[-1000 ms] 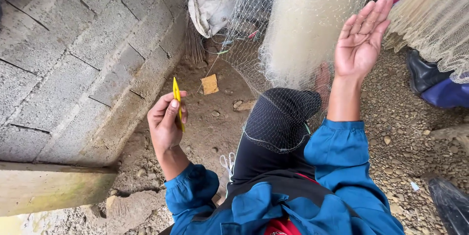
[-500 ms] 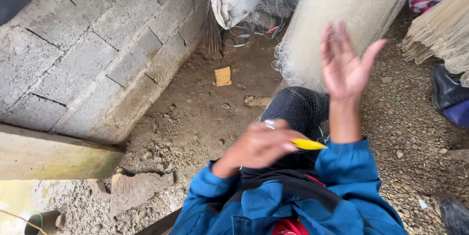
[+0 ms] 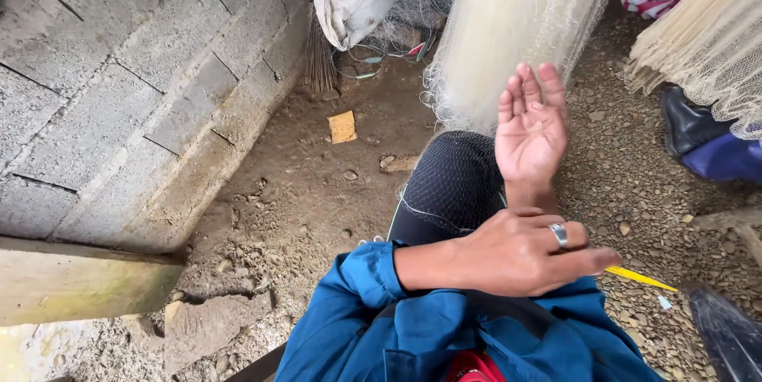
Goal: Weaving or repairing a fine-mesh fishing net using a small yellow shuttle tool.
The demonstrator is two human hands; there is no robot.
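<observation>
We observe the left hand (image 3: 520, 253) crossed over to the person's right side, back of the hand upward, a ring on one finger, its fingers closed around a slim yellow netting needle (image 3: 640, 278) whose pointed end projects past the fingertips toward the gravel ground (image 3: 635, 191). The grip itself is hidden beneath the hand, so we cannot tell which fingers pinch the tool. The right hand (image 3: 530, 130) is raised above the left wrist, palm turned toward the camera, fingers loosely spread and slightly curled, holding nothing that we can make out; its fingertips lie just before the pale fishing net (image 3: 516, 25) that hangs in a thick bundle ahead. Fine mesh from that net drapes over the person's dark-clad knee (image 3: 452, 184), directly left of the raised hand. Both forearms wear blue sleeves (image 3: 373, 287). To the left we note a grey block wall (image 3: 119, 88) and, at its foot, a small tan scrap (image 3: 343, 126) on the dirt. A second bundle of netting (image 3: 706, 41) hangs at upper right, with a dark boot (image 3: 686, 124) beneath it.
</observation>
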